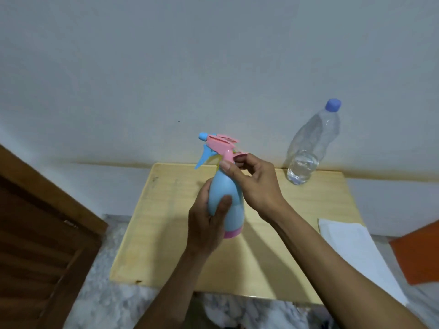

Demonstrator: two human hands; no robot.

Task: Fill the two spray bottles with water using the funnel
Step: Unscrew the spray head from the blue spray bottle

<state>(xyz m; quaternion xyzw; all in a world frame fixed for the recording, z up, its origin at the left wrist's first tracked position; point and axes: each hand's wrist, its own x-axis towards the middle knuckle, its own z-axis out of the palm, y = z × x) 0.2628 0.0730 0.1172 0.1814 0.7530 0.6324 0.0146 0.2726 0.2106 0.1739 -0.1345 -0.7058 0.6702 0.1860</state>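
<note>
A light blue spray bottle (pixel 231 205) with a pink base and a pink-and-blue trigger head (pixel 219 146) is held upright above the small wooden table (pixel 166 233). My left hand (pixel 206 224) wraps around its body from the left. My right hand (pixel 254 184) pinches the collar just under the pink head, fingers curled around the neck. A clear plastic water bottle (pixel 308 148) with a blue cap stands at the table's far right corner, with a little water at its bottom. No funnel and no second spray bottle are in view.
A white sheet of paper (pixel 351 252) lies off the table's right edge, beside an orange object (pixel 418 252). A dark wooden louvred door (pixel 40 233) stands at the left. The white wall runs behind the table; the floor is marbled grey.
</note>
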